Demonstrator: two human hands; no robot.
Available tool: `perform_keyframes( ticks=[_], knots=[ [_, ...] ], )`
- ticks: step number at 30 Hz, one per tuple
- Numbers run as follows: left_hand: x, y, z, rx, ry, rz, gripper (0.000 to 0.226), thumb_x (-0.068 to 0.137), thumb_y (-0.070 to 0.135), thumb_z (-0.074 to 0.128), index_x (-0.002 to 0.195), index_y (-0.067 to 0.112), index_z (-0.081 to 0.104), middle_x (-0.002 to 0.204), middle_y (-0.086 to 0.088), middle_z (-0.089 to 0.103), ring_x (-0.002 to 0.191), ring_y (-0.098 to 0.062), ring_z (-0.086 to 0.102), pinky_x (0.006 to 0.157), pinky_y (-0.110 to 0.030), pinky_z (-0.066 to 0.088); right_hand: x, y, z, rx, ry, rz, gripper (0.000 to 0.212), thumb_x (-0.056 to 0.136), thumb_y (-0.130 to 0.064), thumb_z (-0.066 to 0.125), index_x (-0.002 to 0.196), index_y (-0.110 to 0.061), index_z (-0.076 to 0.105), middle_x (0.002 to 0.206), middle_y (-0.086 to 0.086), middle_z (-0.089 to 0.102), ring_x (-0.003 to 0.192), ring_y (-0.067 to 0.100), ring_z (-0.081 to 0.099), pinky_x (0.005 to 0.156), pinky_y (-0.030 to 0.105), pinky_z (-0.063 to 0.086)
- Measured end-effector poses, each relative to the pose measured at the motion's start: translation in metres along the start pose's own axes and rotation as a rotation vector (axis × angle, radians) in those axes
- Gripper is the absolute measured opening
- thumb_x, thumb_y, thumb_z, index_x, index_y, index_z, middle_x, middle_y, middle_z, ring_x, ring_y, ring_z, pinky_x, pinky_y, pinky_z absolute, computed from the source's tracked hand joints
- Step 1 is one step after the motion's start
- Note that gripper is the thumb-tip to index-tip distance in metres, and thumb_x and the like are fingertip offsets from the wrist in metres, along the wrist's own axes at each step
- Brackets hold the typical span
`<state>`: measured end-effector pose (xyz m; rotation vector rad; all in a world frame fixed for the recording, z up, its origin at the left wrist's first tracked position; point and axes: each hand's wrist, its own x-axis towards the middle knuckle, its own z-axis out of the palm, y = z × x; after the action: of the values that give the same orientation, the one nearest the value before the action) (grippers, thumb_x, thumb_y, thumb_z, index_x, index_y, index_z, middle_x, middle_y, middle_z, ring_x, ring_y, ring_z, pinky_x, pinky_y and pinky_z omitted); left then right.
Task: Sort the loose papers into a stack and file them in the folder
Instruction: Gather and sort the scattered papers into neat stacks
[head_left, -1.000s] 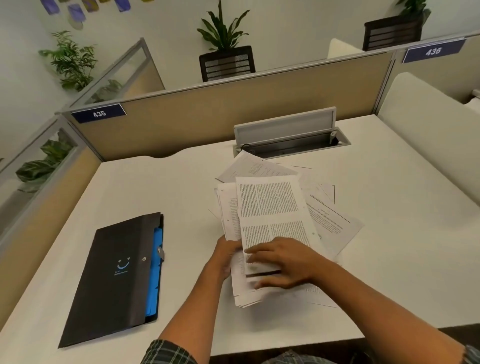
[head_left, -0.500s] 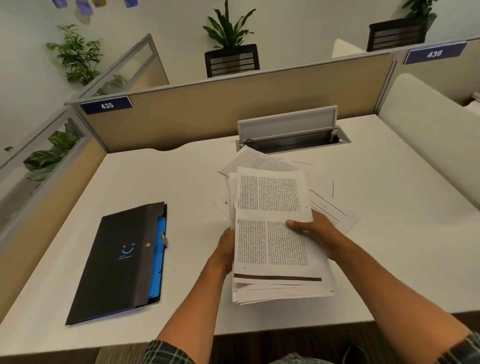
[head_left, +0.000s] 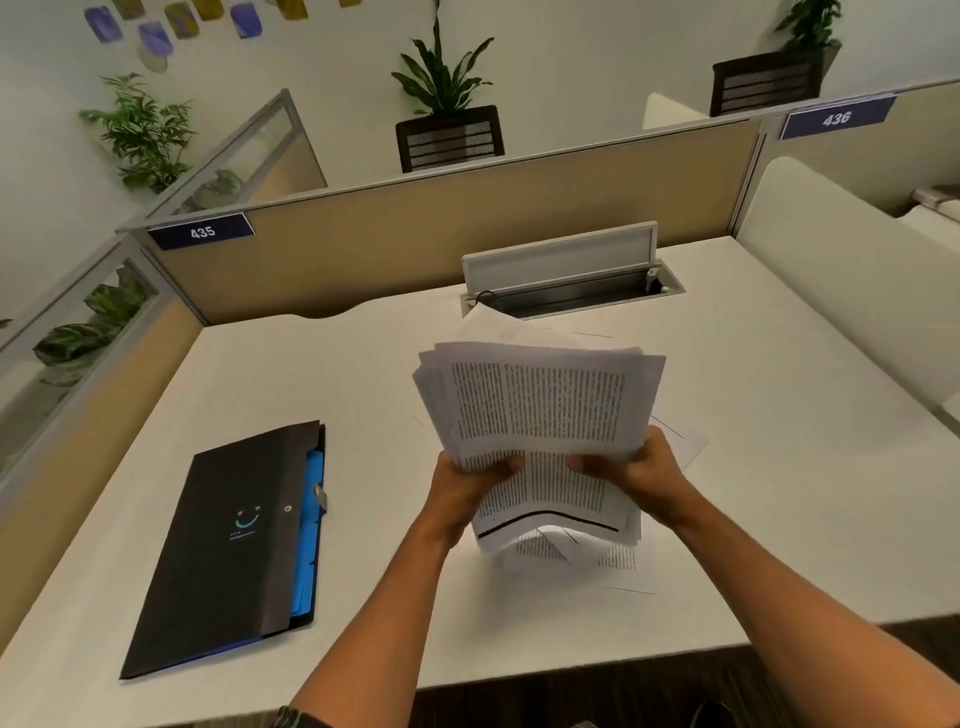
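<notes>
White desk (head_left: 779, 467) being bounded by a tan partition (head_left: 467, 228), black folder (head_left: 234, 540) lying left of the paper stack (head_left: 540, 410), stack being clamped by left hand (head_left: 462, 488) and right hand (head_left: 641, 473).

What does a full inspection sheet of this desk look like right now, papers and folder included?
Surface: white desk, mostly bare.
Job's things: paper stack lifted off the desk in both hands, edges uneven; a few loose sheets lie under it; black folder lies closed at the left, blue tabs showing.
Clutter: nothing seen.
Grips: left hand and right hand each clamp the stack's lower half, thumbs on top.
Cables: one dark cable at the open cable tray.
Surroundings: partitions with desk labels 435 and 436; potted plants behind.
</notes>
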<state>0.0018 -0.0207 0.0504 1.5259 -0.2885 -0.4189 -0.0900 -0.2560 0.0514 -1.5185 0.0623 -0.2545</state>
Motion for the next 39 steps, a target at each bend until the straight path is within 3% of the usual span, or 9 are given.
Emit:
perform_keyframes(
  ticks=[6, 10, 16, 22, 26, 28, 32, 35, 39],
  knots=[
    [-0.013, -0.02, -0.011, 0.073, 0.03, -0.123, 0.039, 0.068, 0.028, 0.092, 0.103, 0.027, 0.075, 0.1, 0.003, 0.079, 0.1, -0.022, 0.074, 0.074, -0.031, 0.063, -0.007, 0.031, -0.001, 0.036, -0.026, 0.115, 0.043, 0.063, -0.014, 0.094, 0.102, -0.029, 0.082, 0.111, 0.005, 0.078, 0.104, 0.029, 0.074, 0.076, 0.036, 0.064],
    [-0.008, -0.015, -0.013, 0.057, 0.045, -0.136, 0.044, 0.073, 0.03, 0.089, 0.113, 0.027, 0.072, 0.107, 0.005, 0.078, 0.103, -0.017, 0.073, 0.076, -0.029, 0.062, 0.006, 0.036, 0.005, 0.055, 0.039, 0.16, 0.041, 0.062, -0.032, 0.093, 0.101, -0.022, 0.081, 0.108, 0.006, 0.078, 0.099, 0.028, 0.076, 0.075, 0.039, 0.065],
    [0.001, -0.011, -0.032, 0.023, 0.11, -0.165, 0.042, 0.08, 0.023, 0.086, 0.118, 0.021, 0.068, 0.113, -0.002, 0.077, 0.1, -0.018, 0.075, 0.078, -0.034, 0.063, 0.045, 0.025, 0.018, -0.059, -0.084, 0.178, 0.052, 0.07, -0.035, 0.092, 0.116, -0.023, 0.072, 0.111, -0.001, 0.077, 0.099, 0.02, 0.076, 0.074, 0.033, 0.064],
    [0.001, -0.04, -0.05, 0.03, 0.223, -0.304, 0.046, 0.083, 0.014, 0.082, 0.125, 0.011, 0.066, 0.106, 0.001, 0.077, 0.093, -0.014, 0.075, 0.069, -0.024, 0.061, 0.081, 0.038, 0.033, -0.428, -0.221, 0.307, 0.066, 0.08, -0.03, 0.088, 0.135, -0.022, 0.053, 0.128, -0.005, 0.064, 0.105, 0.015, 0.067, 0.089, 0.037, 0.059],
    [0.0, -0.06, -0.061, 0.013, 0.268, -0.392, 0.05, 0.084, 0.009, 0.081, 0.131, 0.004, 0.064, 0.112, -0.01, 0.076, 0.101, -0.027, 0.074, 0.088, -0.043, 0.061, 0.098, 0.05, 0.037, -0.704, -0.235, 0.408, 0.056, 0.085, -0.024, 0.083, 0.133, -0.017, 0.054, 0.117, 0.004, 0.068, 0.092, 0.02, 0.068, 0.081, 0.034, 0.06],
    [0.001, -0.066, -0.066, -0.005, 0.3, -0.42, 0.051, 0.085, 0.008, 0.08, 0.133, 0.003, 0.063, 0.117, -0.014, 0.074, 0.104, -0.032, 0.072, 0.095, -0.052, 0.058, 0.108, 0.052, 0.037, -0.84, -0.193, 0.41, 0.046, 0.088, -0.026, 0.079, 0.129, -0.018, 0.059, 0.108, 0.003, 0.073, 0.087, 0.018, 0.072, 0.086, 0.039, 0.059],
    [0.004, -0.073, -0.073, -0.034, 0.338, -0.462, 0.049, 0.087, 0.006, 0.078, 0.133, 0.002, 0.062, 0.119, -0.017, 0.073, 0.106, -0.035, 0.071, 0.096, -0.057, 0.056, 0.128, 0.054, 0.032, -1.119, -0.12, 0.323, 0.044, 0.092, -0.027, 0.073, 0.133, -0.02, 0.058, 0.132, 0.002, 0.066, 0.113, 0.022, 0.063, 0.096, 0.04, 0.053],
    [0.005, -0.077, -0.076, -0.055, 0.345, -0.476, 0.045, 0.086, 0.006, 0.079, 0.129, 0.005, 0.065, 0.113, -0.014, 0.076, 0.1, -0.032, 0.073, 0.09, -0.05, 0.06, 0.142, 0.06, 0.029, -1.186, -0.13, 0.295, 0.058, 0.091, -0.03, 0.073, 0.143, -0.02, 0.05, 0.142, 0.002, 0.059, 0.123, 0.024, 0.059, 0.097, 0.04, 0.052],
    [0.008, -0.08, -0.079, -0.092, 0.345, -0.496, 0.033, 0.086, 0.008, 0.079, 0.118, 0.014, 0.07, 0.096, -0.002, 0.08, 0.084, -0.021, 0.078, 0.068, -0.035, 0.063, 0.154, 0.079, 0.027, -1.354, -0.219, 0.221, 0.07, 0.091, -0.043, 0.07, 0.149, -0.019, 0.038, 0.153, 0.001, 0.047, 0.127, 0.026, 0.057, 0.094, 0.042, 0.053]
  ],
)
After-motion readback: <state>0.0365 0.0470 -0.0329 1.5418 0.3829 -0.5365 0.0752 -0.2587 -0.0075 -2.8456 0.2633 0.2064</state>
